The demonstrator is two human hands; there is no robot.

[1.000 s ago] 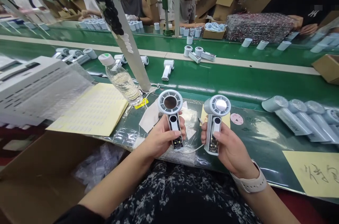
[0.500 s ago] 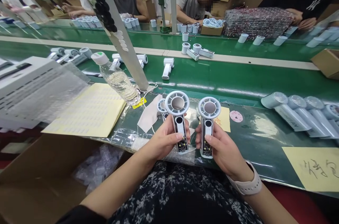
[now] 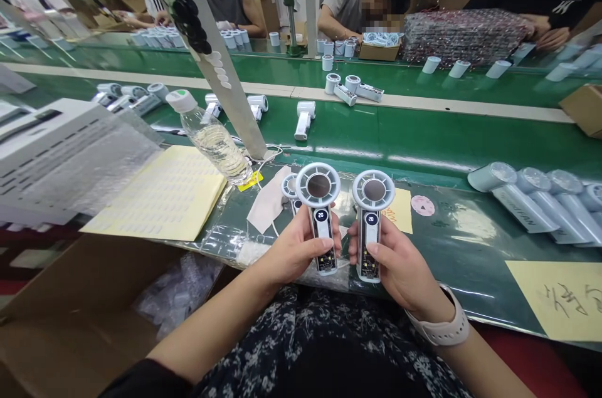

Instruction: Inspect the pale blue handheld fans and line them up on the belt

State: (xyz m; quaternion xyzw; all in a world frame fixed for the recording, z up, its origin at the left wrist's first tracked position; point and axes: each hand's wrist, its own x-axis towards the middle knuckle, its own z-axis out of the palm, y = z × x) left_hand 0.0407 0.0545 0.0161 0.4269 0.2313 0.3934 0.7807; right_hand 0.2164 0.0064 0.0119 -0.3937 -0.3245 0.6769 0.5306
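Observation:
My left hand (image 3: 298, 244) is closed around a light-blue handheld fan (image 3: 324, 232), its thumb on the handle front. A second fan of the same kind (image 3: 370, 235) is gripped in my right hand (image 3: 399, 260), which has a pale watch band at the wrist. Both fans stand upright side by side, a small gap apart, with round heads at the top. Their small round displays are lit and read 20, and circuit parts show in the lower handles. Behind my left hand lies another fan (image 3: 290, 185), partly hidden, beside a white mask (image 3: 269, 204).
A water bottle (image 3: 214, 144) leans near a slanted post (image 3: 235, 97). Yellow sticker sheets (image 3: 160, 197) lie at left, above a cardboard box (image 3: 70, 304). Wrapped fans (image 3: 527, 207) lie at right. More fans rest on the green belt (image 3: 399, 128); several people work beyond it.
The displays on both held fans, dark before, now show 20. The view has shifted slightly, and the person across in grey has bent lower.

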